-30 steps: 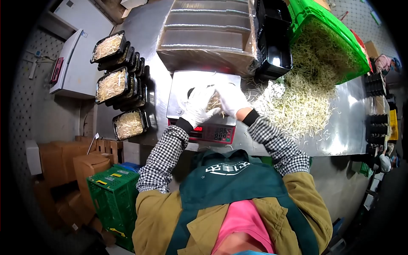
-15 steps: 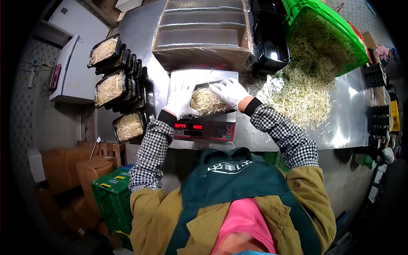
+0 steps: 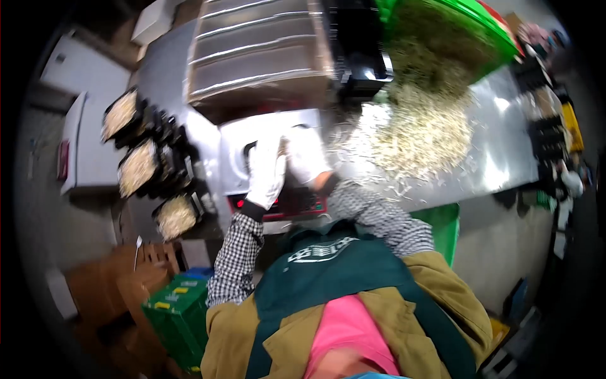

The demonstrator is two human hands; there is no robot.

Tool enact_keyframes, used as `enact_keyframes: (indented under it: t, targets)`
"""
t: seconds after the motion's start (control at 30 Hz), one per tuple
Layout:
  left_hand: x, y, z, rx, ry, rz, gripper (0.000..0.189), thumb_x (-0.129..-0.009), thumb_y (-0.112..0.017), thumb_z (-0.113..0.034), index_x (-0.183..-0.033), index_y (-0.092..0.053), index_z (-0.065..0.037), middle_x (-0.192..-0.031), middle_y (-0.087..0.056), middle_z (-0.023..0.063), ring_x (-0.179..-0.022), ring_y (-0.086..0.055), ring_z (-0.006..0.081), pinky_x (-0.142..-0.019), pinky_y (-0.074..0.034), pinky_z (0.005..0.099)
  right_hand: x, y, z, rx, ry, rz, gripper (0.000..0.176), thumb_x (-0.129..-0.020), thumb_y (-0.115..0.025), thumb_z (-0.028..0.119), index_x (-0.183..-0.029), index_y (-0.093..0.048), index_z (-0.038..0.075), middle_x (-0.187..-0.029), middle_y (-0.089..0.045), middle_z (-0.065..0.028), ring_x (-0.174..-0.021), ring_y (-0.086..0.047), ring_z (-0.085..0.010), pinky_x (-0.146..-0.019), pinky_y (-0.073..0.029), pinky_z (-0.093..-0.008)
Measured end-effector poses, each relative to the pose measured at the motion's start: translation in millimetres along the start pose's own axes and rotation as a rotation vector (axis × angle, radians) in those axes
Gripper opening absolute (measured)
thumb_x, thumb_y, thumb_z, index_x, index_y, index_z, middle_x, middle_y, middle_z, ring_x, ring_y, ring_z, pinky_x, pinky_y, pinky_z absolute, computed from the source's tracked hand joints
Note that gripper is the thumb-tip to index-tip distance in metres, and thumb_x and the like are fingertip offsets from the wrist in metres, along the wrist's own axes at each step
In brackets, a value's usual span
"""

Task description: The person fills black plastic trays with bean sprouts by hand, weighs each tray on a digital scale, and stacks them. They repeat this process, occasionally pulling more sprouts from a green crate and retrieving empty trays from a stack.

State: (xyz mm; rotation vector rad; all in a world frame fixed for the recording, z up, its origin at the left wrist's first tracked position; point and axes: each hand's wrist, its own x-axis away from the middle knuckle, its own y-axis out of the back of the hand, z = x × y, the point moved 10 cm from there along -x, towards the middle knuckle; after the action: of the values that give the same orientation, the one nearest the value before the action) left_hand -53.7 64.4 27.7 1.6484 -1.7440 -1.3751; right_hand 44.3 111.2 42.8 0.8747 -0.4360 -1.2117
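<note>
My gloved left hand (image 3: pixel 266 172) and gloved right hand (image 3: pixel 307 155) are close together over the pale plate (image 3: pixel 233 172) of a scale. Their fingers look pressed together and are blurred. Only a narrow brownish strip shows between them, too hidden to name. Dark edges, perhaps of a black tray, show beside the left fingers and above the right hand. The scale's red front panel (image 3: pixel 310 207) lies partly behind my wrists. Right of the hands, a heap of pale sprouts (image 3: pixel 421 136) spills from a green crate (image 3: pixel 491 31).
Stacked black trays of sprouts (image 3: pixel 137 168) stand at the left, with another filled tray (image 3: pixel 177 216) nearer me. A carton of clear lids (image 3: pixel 259 60) is behind the scale, beside empty black trays (image 3: pixel 363 57). A green crate (image 3: pixel 178 316) sits lower left.
My hands have come together from the two sides of a sprout-filled tray, and its sprouts are now mostly out of sight. The whole view has shifted and blurred.
</note>
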Motion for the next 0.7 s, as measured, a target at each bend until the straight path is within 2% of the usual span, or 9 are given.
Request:
enact_keyframes:
  t: [0.03,0.2,0.27,0.33,0.4,0.47,0.53,0.6,0.7]
  targets:
    - [-0.3,-16.4,2.0,-0.083,0.093,0.120,0.050,-0.092,-0.055,-0.018,-0.139,-0.047,-0.002,-0.140,-0.048,0.0223,-0.131,-0.042,0.0377,-0.108,-0.030,0.0524,10.0,4.6,9.1,-0.078,-0.021,-0.068,0.020,-0.085,-0.055,0.014,-0.099,-0.066,0.004,-0.097,-0.066,-0.0199,-0.097,-0.062,-0.0375,-0.089,-0.048,-0.0455]
    - [5.4,-17.8,7.1,-0.216,-0.028,-0.018,0.050,-0.088,-0.055,-0.010,-0.137,-0.049,-0.001,-0.129,-0.055,0.0207,-0.119,-0.050,0.0371,-0.104,-0.037,0.0487,2.3,-21.6,-3.8,-0.066,-0.071,-0.033,0.015,-0.084,-0.055,0.014,-0.089,-0.065,0.004,-0.092,-0.068,-0.0178,-0.092,-0.065,-0.0347,-0.084,-0.050,-0.0448]
    - [-11.3,-17.0,10.6,-0.104,0.064,0.120,0.055,-0.088,-0.059,-0.014,-0.141,-0.047,-0.004,-0.131,-0.055,0.0176,-0.122,-0.049,0.0342,-0.105,-0.035,0.0485,20.8,22.4,10.8,-0.009,0.186,-0.386,0.029,-0.085,-0.057,0.015,-0.111,-0.064,0.003,-0.102,-0.067,-0.0174,-0.094,-0.065,-0.0347,-0.084,-0.052,-0.0442]
    - [-18.5,10.6,-18.2,-0.220,0.081,0.130,0.052,-0.090,-0.060,-0.015,-0.140,-0.049,-0.007,-0.137,-0.053,0.0166,-0.126,-0.048,0.0336,-0.107,-0.034,0.0481,40.0,67.0,-8.5,-0.097,0.172,-0.321,0.037,-0.084,-0.059,0.019,-0.118,-0.061,0.003,-0.106,-0.064,-0.0172,-0.098,-0.062,-0.0334,-0.086,-0.048,-0.0438]
    - [-27.4,45.0,-73.3,-0.478,0.068,-0.020,0.057,-0.086,-0.068,-0.021,-0.139,-0.051,-0.011,-0.140,-0.051,0.0148,-0.133,-0.042,0.0311,-0.111,-0.029,0.0526,67.6,126.1,-60.0,-0.181,-0.033,-0.240,0.048,-0.082,-0.064,0.024,-0.125,-0.056,0.003,-0.113,-0.063,-0.0173,-0.105,-0.059,-0.0366,-0.093,-0.045,-0.0468]
    - [-29.9,47.4,-125.4,-0.237,-0.064,-0.129,0.066,-0.081,-0.074,-0.024,-0.141,-0.049,-0.011,-0.141,-0.050,0.0167,-0.135,-0.042,0.0315,-0.113,-0.029,0.0495,119.1,126.3,-187.0,0.125,-0.221,-0.345,0.073,-0.081,-0.073,0.040,-0.138,-0.048,0.002,-0.136,-0.052,-0.0214,-0.126,-0.049,-0.0381,-0.107,-0.038,-0.0457]
    - [-32.1,-21.6,-158.0,0.127,-0.042,0.118,0.076,-0.076,-0.079,-0.028,-0.142,-0.047,-0.008,-0.141,-0.049,0.0189,-0.134,-0.042,0.0347,-0.113,-0.031,0.0469,162.3,139.8,-285.8,0.533,-0.463,-0.267,0.118,-0.067,-0.078,0.061,-0.150,-0.025,-0.003,-0.151,-0.035,-0.0235,-0.129,-0.047,-0.0373,-0.109,-0.036,-0.0432]
    - [-40.7,-104.7,-189.6,0.134,-0.031,0.239,0.091,-0.071,-0.083,-0.035,-0.144,-0.041,-0.003,-0.143,-0.047,0.0217,-0.134,-0.042,0.0375,-0.112,-0.033,0.0444,173.0,158.7,-320.8,0.447,-0.786,0.072,0.122,-0.065,-0.080,0.059,-0.153,-0.019,0.000,-0.153,-0.032,-0.0239,-0.138,-0.038,-0.0338,-0.110,-0.036,-0.0429]
    - [-65.5,-202.1,-205.2,-0.001,0.086,0.295,0.109,-0.066,-0.085,-0.043,-0.150,-0.028,-0.001,-0.149,-0.038,0.0236,-0.136,-0.039,0.0366,-0.111,-0.035,0.0451,160.2,161.0,-340.0,0.537,-0.629,0.063,0.122,-0.064,-0.080,0.059,-0.151,-0.021,-0.002,-0.145,-0.042,-0.0236,-0.122,-0.054,-0.0329,-0.097,-0.047,-0.0416]
